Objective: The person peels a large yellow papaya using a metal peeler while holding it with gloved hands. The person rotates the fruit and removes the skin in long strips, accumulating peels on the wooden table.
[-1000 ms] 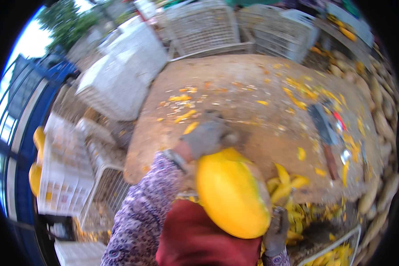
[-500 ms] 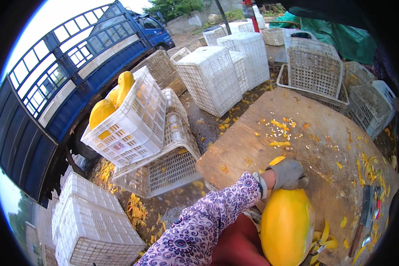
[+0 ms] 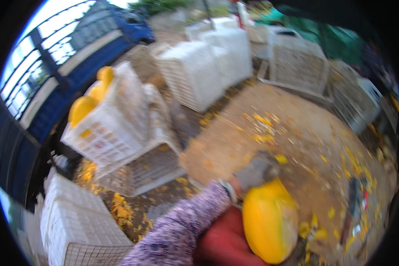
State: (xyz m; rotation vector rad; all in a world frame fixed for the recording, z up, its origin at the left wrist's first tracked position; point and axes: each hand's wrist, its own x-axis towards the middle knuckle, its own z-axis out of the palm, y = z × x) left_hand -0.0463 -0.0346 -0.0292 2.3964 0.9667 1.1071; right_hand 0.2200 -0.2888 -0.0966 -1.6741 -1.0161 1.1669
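A large yellow squash [image 3: 268,221] stands nearly upright at the near edge of the wooden board, with a paler patch along its right side. Around its upper end my left hand [image 3: 255,170] is closed, in a grey glove below a purple patterned sleeve. A small yellow bit [image 3: 280,158] shows just beyond the fingers; whether it belongs to the squash I cannot tell. Yellow peel strips [image 3: 317,232] lie to the right of the squash. My right hand is out of view. Motion blurs the picture.
Peel scraps and pale seeds dot the wooden board [image 3: 221,146]. A long dark-bladed tool [image 3: 353,201] lies at its right. A white crate of squashes [image 3: 113,137] rests tilted on other crates at left. Stacked crates [image 3: 195,71] stand behind, near a blue truck [image 3: 82,66].
The whole view has shifted, so the crates and board sit farther left in the picture. My left hand keeps hold of the squash, whose top now leans slightly more to the left.
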